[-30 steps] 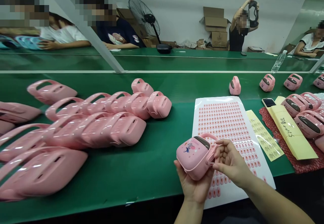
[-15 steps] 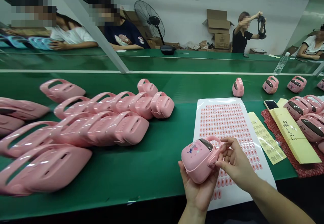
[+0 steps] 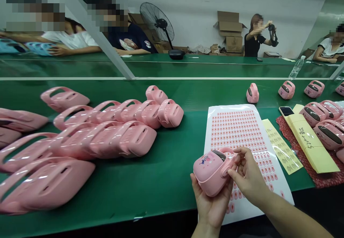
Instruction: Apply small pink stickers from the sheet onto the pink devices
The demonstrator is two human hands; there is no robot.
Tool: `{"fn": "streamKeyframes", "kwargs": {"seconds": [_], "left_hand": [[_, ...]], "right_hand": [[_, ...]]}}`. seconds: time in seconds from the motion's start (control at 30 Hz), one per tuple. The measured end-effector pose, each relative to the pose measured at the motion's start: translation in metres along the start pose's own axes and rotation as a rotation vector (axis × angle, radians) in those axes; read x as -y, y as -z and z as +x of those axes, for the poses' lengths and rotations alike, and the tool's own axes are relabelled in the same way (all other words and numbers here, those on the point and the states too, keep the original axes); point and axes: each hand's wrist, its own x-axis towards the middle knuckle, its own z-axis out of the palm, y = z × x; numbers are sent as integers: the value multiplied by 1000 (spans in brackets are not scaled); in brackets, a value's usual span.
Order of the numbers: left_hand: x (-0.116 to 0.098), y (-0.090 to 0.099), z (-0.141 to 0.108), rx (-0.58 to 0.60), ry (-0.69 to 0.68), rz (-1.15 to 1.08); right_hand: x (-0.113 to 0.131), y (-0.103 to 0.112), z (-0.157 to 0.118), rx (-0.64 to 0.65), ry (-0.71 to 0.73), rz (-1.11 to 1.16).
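A small, rounded pink device [image 3: 208,175] with a carry handle, a dark window and a printed cartoon picture is held above the white sticker sheet. My left hand [image 3: 212,207] cups it from below, fingers closed around its underside. At the device's right side, my right hand [image 3: 245,175] has its fingers bent and closed against the handle's round pivot. Whether a small sticker is between those fingertips is hidden. Rows of small pink and red stickers cover the sheet [image 3: 215,144], which lies on the green table under my hands.
Several like pink devices [image 3: 134,139] stand in rows at left; more stand at back and right. Yellow paper [image 3: 309,143], a yellow label sheet [image 3: 282,146], a phone [image 3: 286,111] and a water bottle [image 3: 297,67] are at right. Co-workers sit beyond a partition post [image 3: 107,44].
The device and both hands stay almost in place, with my right fingers still at the pivot. The view has shifted slightly. In the background, a standing person has lowered the dark object a little.
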Motion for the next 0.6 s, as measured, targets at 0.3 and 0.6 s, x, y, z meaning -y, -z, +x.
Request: {"fn": "streamKeyframes", "kwargs": {"seconds": [0.3,0.6], "left_hand": [[3,-4,1,17,17,-12],[3,5,-6,-153,-14,-132]], "right_hand": [[8,0,1,4,49,-132],[11,9,4,108,-59,-267]]}}
